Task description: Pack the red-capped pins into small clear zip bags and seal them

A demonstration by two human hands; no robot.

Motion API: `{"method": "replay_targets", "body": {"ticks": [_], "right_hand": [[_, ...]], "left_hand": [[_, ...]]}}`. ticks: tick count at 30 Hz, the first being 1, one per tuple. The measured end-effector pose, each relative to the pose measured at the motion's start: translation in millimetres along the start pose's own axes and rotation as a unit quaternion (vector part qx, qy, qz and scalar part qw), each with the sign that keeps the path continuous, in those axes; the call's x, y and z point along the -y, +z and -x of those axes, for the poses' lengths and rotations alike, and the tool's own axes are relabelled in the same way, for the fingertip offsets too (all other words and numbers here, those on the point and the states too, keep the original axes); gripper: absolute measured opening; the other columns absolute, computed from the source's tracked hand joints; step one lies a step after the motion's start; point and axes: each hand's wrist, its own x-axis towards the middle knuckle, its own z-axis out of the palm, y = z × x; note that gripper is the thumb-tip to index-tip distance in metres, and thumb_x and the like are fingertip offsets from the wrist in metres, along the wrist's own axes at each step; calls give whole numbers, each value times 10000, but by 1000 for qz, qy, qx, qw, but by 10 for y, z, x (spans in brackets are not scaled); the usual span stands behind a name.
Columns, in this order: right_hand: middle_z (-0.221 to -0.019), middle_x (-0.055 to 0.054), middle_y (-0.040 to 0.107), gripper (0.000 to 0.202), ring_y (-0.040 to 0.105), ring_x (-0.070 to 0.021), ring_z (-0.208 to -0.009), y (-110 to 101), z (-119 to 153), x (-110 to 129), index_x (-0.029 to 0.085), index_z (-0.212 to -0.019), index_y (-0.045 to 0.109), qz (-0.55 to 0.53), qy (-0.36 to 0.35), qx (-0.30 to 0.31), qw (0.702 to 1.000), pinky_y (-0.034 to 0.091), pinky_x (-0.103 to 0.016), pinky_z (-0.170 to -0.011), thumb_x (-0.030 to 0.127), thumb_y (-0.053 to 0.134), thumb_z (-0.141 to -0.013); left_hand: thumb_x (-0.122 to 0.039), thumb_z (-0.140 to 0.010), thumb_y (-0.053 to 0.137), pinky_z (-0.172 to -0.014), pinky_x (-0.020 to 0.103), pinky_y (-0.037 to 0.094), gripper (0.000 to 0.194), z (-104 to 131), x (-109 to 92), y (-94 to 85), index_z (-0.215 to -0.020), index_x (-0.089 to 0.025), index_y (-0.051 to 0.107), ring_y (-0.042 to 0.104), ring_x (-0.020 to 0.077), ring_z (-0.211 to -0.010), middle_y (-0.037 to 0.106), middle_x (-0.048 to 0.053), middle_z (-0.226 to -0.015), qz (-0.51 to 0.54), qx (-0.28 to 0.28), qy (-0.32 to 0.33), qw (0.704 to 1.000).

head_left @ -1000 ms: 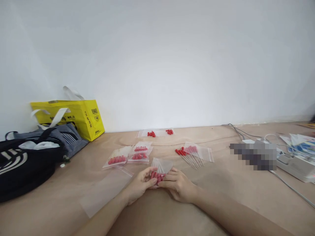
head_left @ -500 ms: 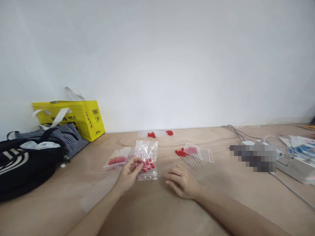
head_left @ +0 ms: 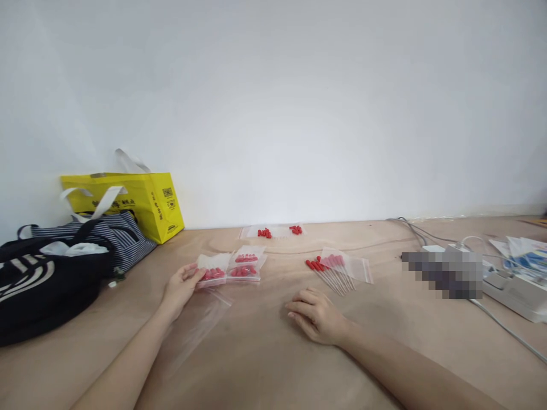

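My left hand (head_left: 183, 283) rests with loose fingers on a small clear bag of red-tipped sticks (head_left: 212, 272), just left of two more bags (head_left: 244, 266). My right hand (head_left: 318, 315) lies flat and empty on the table (head_left: 265, 353), near the loose sticks (head_left: 331, 270).
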Motion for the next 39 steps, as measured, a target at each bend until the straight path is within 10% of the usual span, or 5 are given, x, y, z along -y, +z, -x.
{"method": "replay_targets", "body": {"ticks": [12,17,23,30,39], "right_hand": [[-737,-28,594,169,482,-138,-683,47,8,-56,189,-824,607,91,80,-56,991,285,-297,-636,175,441,-798],[-827,-47,596,182,484,-168,-792,52,20,-231,195,-811,619,187,196,-48,961,263,-309,-684,145,447,-783],[-964,-87,581,223,491,-219,-922,-30,28,-385,197,-953,584,235,348,51,906,273,-330,-727,196,439,-784],[-968,-119,581,250,497,-257,-952,-43,21,-444,183,-945,579,242,418,89,871,289,-359,-746,299,401,-813],[-936,-107,581,273,521,-240,-913,-47,16,-452,178,-883,601,228,433,91,867,312,-360,-738,295,359,-832]], "left_hand": [[-296,-699,552,-957,386,281,154,162,-100,21,-778,-194,638,465,277,-1039,565,76,-1009,-212,-59,227,949],[-243,-799,453,-858,362,369,185,568,-173,352,-785,-209,634,533,224,-907,607,55,-895,-258,128,449,846],[-218,-803,457,-843,330,415,214,793,-142,534,-973,-210,587,514,217,-996,556,67,-1085,-258,300,424,815],[-202,-809,452,-790,380,431,189,716,-195,377,-930,-144,585,539,274,-956,570,124,-1023,-472,179,322,801],[97,-680,355,-629,351,480,357,843,-281,340,-916,-48,579,643,288,-736,643,188,-803,-600,159,215,754]]}}
